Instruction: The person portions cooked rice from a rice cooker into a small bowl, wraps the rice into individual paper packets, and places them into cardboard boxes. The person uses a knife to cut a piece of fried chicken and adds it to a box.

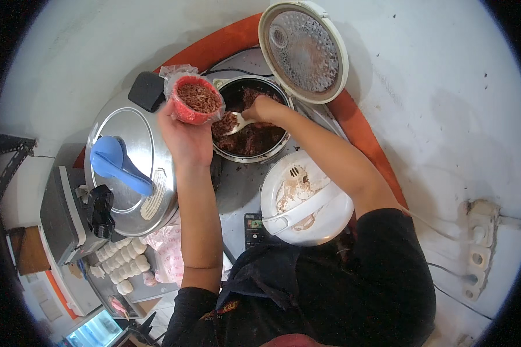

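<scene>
My left hand (186, 141) holds up a red bowl (186, 113) lined with clear plastic film (173, 74). Reddish-brown cooked rice (199, 98) fills it close to the rim. To the right stands an open rice cooker (252, 158) with a dark inner pot, and more of the same rice lies inside. My right hand (260, 110) reaches into the pot, gripping a pale rice paddle (239, 124). A clump of rice rests on the paddle's blade, close beside the bowl. The cooker's raised lid (304, 52) is wet and stained inside.
A large steel pot (132, 217) carries a blue scoop (121, 167) on its lid. Nearer me are a closed white rice cooker (306, 204) and a phone (254, 227). White rounded pieces (126, 262) in rows lie at lower left. Power sockets (477, 256) line the right wall.
</scene>
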Demonstrator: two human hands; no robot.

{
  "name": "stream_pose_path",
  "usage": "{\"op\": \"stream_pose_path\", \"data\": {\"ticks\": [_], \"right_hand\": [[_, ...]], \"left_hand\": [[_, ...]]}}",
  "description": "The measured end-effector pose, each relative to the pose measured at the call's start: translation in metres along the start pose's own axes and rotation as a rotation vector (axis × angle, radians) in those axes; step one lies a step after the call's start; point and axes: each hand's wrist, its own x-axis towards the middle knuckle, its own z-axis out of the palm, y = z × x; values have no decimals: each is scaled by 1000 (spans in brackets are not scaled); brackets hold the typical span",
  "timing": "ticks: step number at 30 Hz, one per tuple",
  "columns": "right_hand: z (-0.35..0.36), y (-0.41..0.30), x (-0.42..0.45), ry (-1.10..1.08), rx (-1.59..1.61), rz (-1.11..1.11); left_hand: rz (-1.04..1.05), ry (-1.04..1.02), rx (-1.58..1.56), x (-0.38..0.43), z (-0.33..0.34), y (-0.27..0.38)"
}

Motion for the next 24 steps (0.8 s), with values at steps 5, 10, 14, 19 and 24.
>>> {"op": "stream_pose_path", "data": {"ticks": [5,10,14,19,24], "right_hand": [[-31,-7,-29,53,-28,59],[-51,-15,-75,205,-36,-15],[-40,-15,-105,314,-82,-156],[11,16,-117,323,-209,-415],[7,23,-130,241,-387,-522]], "left_hand": [[72,28,111,6,-7,-15],[181,116,367,18,-37,-53],[-1,199,374,26,-48,-92],[-197,154,32,31,-52,-121],[-270,220,-18,29,-55,-123]]}}
